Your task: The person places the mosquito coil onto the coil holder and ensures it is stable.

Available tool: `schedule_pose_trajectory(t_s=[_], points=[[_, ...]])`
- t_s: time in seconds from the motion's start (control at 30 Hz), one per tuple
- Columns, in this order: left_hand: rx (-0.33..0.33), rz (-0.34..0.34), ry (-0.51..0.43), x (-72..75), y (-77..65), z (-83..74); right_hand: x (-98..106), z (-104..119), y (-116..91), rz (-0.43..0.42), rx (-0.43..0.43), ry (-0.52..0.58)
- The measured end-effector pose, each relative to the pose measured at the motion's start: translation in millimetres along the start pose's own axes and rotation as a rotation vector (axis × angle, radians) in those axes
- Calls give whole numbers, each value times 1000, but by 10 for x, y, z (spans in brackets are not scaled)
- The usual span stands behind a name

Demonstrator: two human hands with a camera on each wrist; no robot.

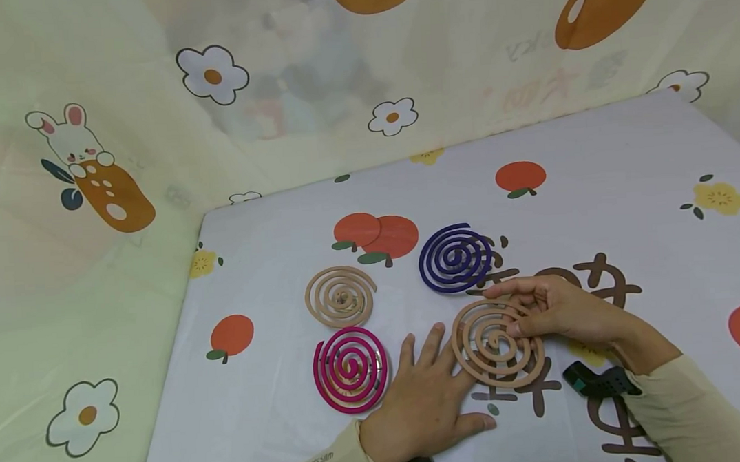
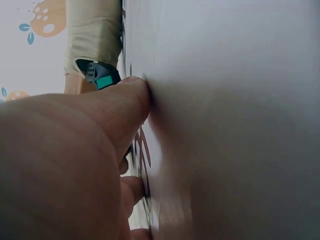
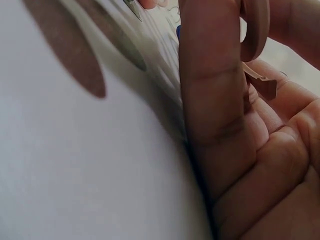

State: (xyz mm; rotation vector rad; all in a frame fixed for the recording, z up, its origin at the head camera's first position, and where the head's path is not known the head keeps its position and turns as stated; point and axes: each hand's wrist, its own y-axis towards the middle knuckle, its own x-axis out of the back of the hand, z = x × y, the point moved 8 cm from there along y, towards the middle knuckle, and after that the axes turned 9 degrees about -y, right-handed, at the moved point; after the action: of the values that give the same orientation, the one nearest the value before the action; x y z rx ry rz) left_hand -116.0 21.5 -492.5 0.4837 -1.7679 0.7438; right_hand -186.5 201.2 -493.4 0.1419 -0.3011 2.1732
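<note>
My right hand (image 1: 562, 312) pinches the right part of a tan mosquito coil (image 1: 495, 341) between thumb and fingers. A curved piece of this coil (image 3: 258, 30) shows beside the fingers in the right wrist view. With its fingers spread, my left hand (image 1: 423, 397) rests palm down on the table, and the coil's left edge overlaps its fingers. In the left wrist view the thumb (image 2: 122, 107) touches the tabletop. Left of that hand lies a magenta coil (image 1: 350, 368), with another tan coil (image 1: 343, 297) just behind it. A dark blue coil (image 1: 454, 258) lies beyond my right hand.
A pale cloth (image 1: 278, 400) printed with fruit, flowers and brown lettering covers the table. Behind and to the left hangs a cream curtain (image 1: 317, 150) with flower and rabbit prints. A black strapped device (image 1: 600, 379) is on my right wrist.
</note>
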Motion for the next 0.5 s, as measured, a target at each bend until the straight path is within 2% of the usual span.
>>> schedule_pose_trajectory(t_s=[0.27,0.5], points=[[4,17,-21,-8,2,12,0,45,-1,-6,58,-8],[-5,15,-23,-9,4,5,-6,38,0,7,74,12]])
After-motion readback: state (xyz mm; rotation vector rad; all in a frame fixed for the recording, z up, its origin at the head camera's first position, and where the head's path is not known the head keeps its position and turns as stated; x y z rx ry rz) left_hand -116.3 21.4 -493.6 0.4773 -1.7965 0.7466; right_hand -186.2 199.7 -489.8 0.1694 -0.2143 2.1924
